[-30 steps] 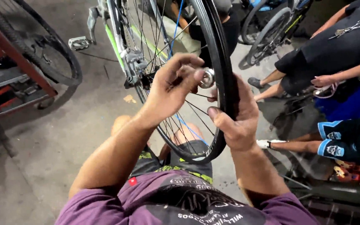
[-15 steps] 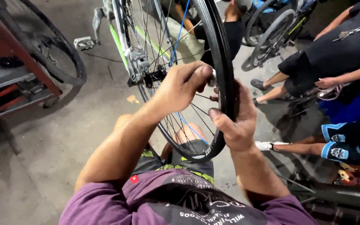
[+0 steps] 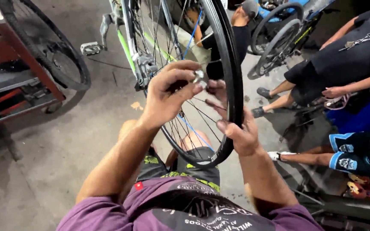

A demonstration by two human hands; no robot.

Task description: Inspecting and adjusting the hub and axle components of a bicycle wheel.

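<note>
The left hand [image 3: 168, 96] pinches a small silver part [image 3: 199, 77] at the middle of the bicycle wheel [image 3: 232, 85]. The right hand [image 3: 236, 128] curls closed around the wheel's rim, just below that part.

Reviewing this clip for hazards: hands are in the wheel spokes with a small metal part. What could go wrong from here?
1. The left hand pinches a small silver part by the fingertips only; it could slip and drop to the concrete floor.
2. The right hand has fingers between the spokes of the wheel; if it turns, they may be pinched.
3. A bystander's legs stand close by, so a bump seems possible.
</note>
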